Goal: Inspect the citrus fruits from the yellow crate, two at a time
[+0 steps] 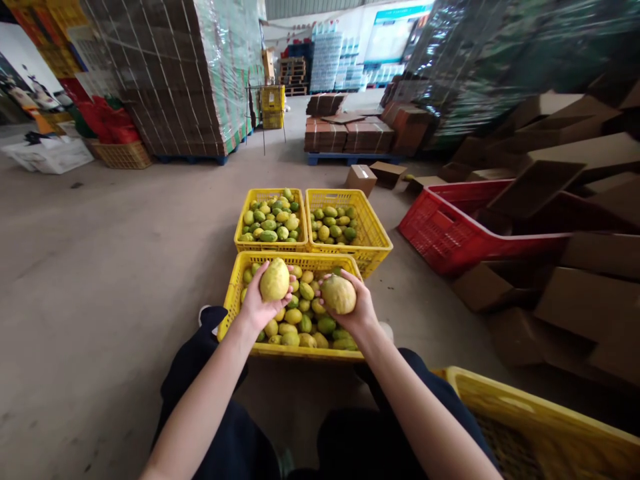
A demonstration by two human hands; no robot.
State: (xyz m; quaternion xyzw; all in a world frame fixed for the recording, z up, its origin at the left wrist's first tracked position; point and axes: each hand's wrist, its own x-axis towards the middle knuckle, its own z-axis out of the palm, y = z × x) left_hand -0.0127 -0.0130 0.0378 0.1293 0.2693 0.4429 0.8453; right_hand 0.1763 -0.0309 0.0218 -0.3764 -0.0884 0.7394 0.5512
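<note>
A large yellow lemon (275, 280) rests in my left hand (254, 308), which curls around it from below. My right hand (364, 312) is closed around a second pale yellow lemon (339, 295), its end turned toward me. Both hands are raised above the front yellow crate (310, 355), one toward each side. Many green and yellow lemons (306, 291) fill that crate. Behind it stand two more yellow crates: the left one (271, 247) is heaped with lemons, while the right one (373, 227) has lemons mostly toward its left side.
At the lower right is another yellow crate (540, 413). A red crate (440, 233) stands on the right among loose cardboard boxes (590, 307). Farther back, flattened cartons (350, 133) lie on a blue pallet (350, 159). Wrapped stacks (160, 73) rise at the left.
</note>
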